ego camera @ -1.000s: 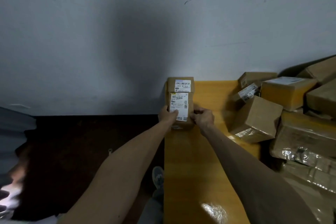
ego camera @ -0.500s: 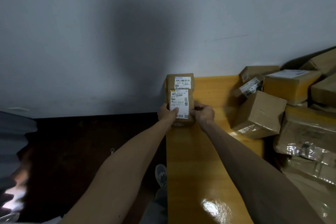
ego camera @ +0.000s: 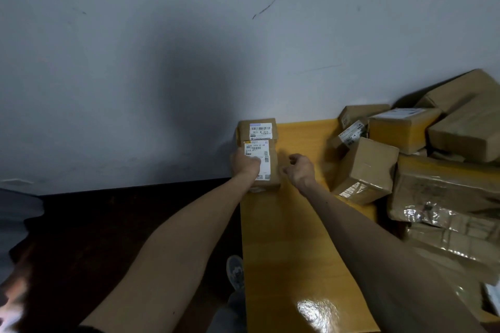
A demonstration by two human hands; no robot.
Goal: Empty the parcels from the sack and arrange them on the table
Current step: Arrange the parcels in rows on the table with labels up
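Two small brown parcels with white labels lie in a row at the far left corner of the yellow table (ego camera: pixel 292 238). The far parcel (ego camera: pixel 257 129) sits against the wall. The near parcel (ego camera: pixel 263 162) lies just in front of it, touching it. My left hand (ego camera: pixel 244 163) rests on the near parcel's left side, fingers over its label. My right hand (ego camera: pixel 299 170) hovers just right of that parcel, off it, fingers loosely curled and holding nothing.
A heap of cardboard boxes and taped parcels (ego camera: pixel 446 170) fills the table's right side; one tilted box (ego camera: pixel 365 170) is closest to my right hand. A grey wall stands behind. Dark floor and my shoe (ego camera: pixel 236 272) lie left of the table edge.
My right hand has let go of the near parcel and drawn away to the right. My left hand stays on the parcel, which now lies on the table.
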